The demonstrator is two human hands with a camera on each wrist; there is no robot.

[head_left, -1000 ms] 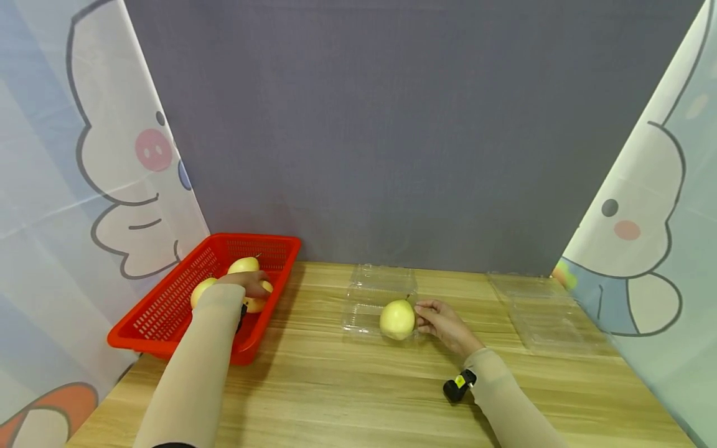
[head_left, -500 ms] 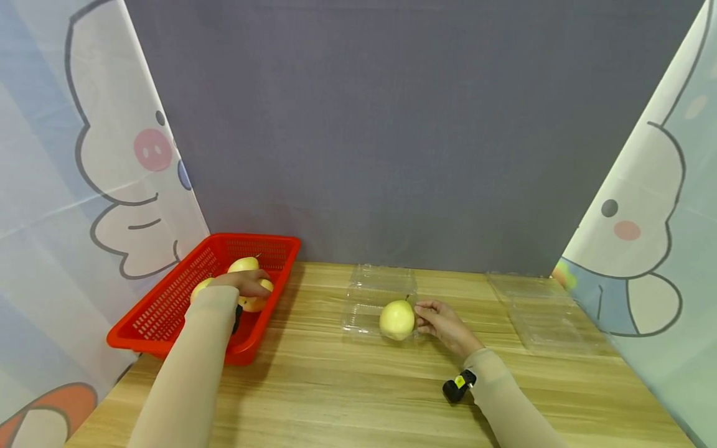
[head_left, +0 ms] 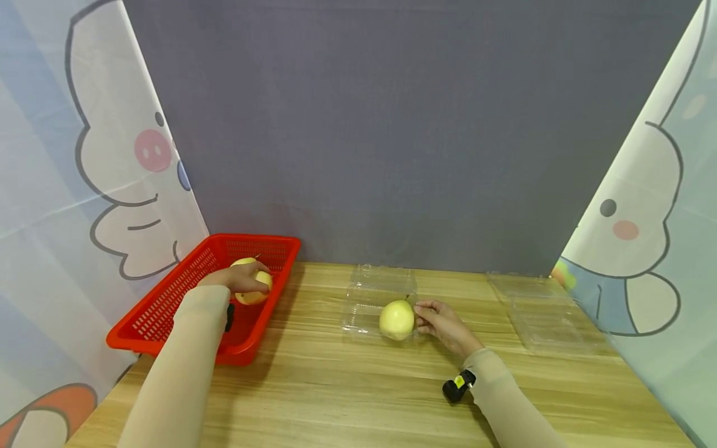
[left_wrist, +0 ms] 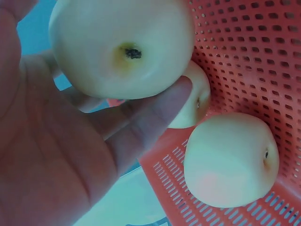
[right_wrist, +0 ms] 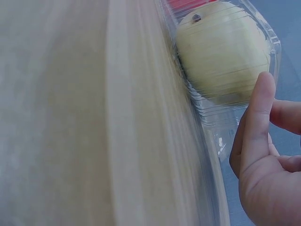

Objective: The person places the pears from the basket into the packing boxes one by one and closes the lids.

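Note:
My left hand (head_left: 246,281) grips a pale yellow pear (head_left: 253,294) just above the red plastic basket (head_left: 168,305) at the table's left. In the left wrist view its fingers (left_wrist: 155,113) curl under that pear (left_wrist: 122,47), while two more pears (left_wrist: 230,160) lie on the basket floor (left_wrist: 244,61) below. A clear plastic clamshell (head_left: 376,291) stands open mid-table with one pear (head_left: 396,319) in its front half. My right hand (head_left: 431,316) touches the clamshell's right edge beside that pear. One straight finger (right_wrist: 256,122) lies against the clear wall next to the pear (right_wrist: 221,52).
More clear clamshell containers (head_left: 538,311) lie at the table's right back. A black and yellow wrist camera (head_left: 458,386) sits on my right forearm. A grey wall stands behind, and cartoon curtains hang close on both sides. The wooden table (head_left: 347,398) runs toward me.
My left hand has risen a little inside the basket with a pear in its grip. The right hand and the clamshell's pear have stayed put.

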